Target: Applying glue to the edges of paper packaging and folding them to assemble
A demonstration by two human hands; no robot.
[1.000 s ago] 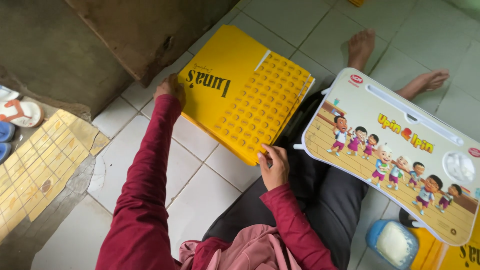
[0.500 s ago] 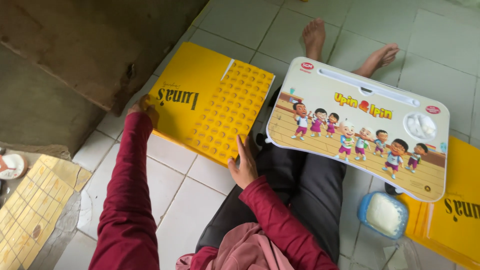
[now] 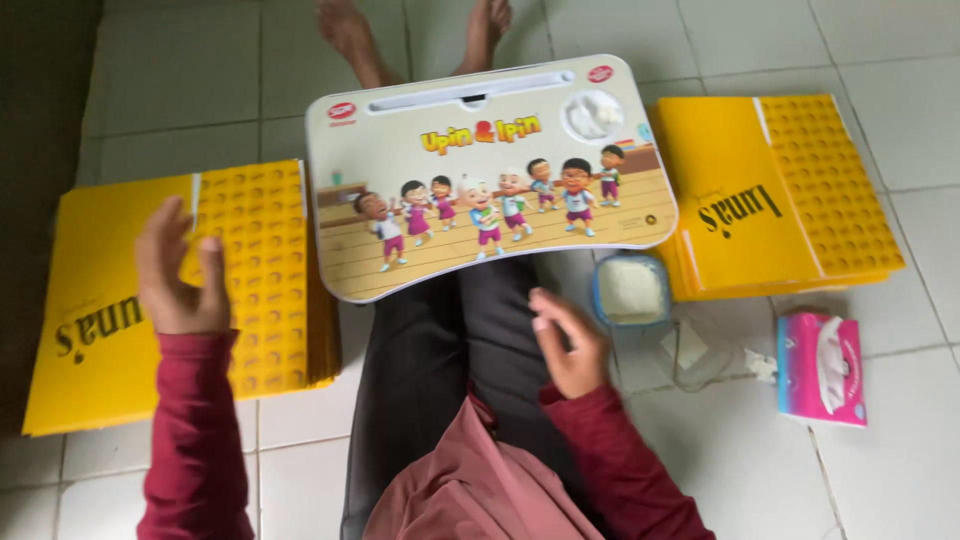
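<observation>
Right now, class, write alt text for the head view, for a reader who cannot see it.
A seated person's left hand hovers over a yellow cardboard stack, while the right hand rests empty on their lap beside a cartoon-printed lap desk.

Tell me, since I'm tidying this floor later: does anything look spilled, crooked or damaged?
Nothing spilled or damaged. The lap desk sits slightly tilted across the legs, and scraps of clear wrapping lie loose on the tiles beside the small tub. Both yellow stacks look tidy.

left hand [image 3: 180,275] lifted off yellow stack [image 3: 110,330]
</observation>
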